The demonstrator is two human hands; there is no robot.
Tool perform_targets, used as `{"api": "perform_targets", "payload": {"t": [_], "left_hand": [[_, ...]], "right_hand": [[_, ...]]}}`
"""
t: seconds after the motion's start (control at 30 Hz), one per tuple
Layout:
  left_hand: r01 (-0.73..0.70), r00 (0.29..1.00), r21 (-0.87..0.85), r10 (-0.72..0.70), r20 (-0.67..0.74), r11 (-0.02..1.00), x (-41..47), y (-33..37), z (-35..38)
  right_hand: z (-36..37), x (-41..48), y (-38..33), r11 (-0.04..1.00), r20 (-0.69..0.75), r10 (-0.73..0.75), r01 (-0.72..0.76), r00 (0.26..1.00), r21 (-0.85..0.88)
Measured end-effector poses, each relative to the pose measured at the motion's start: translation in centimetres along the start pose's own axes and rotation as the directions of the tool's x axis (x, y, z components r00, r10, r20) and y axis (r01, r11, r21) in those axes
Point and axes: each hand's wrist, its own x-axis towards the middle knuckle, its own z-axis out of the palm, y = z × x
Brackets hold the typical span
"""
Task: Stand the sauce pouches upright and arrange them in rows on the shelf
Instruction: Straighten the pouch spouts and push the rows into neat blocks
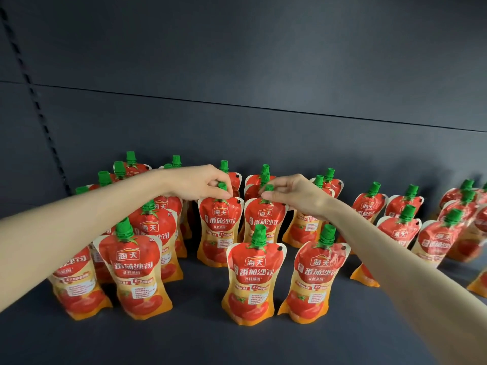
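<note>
Several red and orange tomato sauce pouches with green caps stand upright on a dark shelf [197,335]. My left hand [203,184] pinches the green cap of one upright pouch [220,227] in the middle. My right hand [292,192] pinches the cap of the pouch [263,222] right beside it. The two held pouches stand side by side, touching. In front of them stand two more pouches, one [249,280] on the left and one [312,283] on the right. A cluster of pouches [137,270] fills the left side.
More upright pouches [400,227] run to the right, some partly hidden behind my right forearm. The dark back wall [263,75] rises behind the rows. A slotted upright [39,106] runs along the left. Bare shelf lies along the front edge.
</note>
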Motion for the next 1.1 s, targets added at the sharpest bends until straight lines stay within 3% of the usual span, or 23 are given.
{"api": "perform_targets", "payload": {"t": [0.9,1.0,1.1], "left_hand": [[-0.005,1.0,0.092,0.002,0.03,0.996,-0.2,0.5,-0.2],[-0.002,1.0,-0.003,0.002,0.002,1.0,-0.7,0.8,-0.6],[-0.014,0.992,-0.022,0.011,-0.125,1.0,-1.5,0.9,-1.0]], "right_hand": [[-0.2,-0.6,-0.6,0.998,0.012,0.013,-0.012,1.0,-0.056],[-0.6,-1.2,-1.0,0.998,-0.033,-0.007,0.005,0.999,-0.059],[-1.2,-2.2,-1.0,1.0,-0.069,-0.011,0.01,0.998,-0.017]]}}
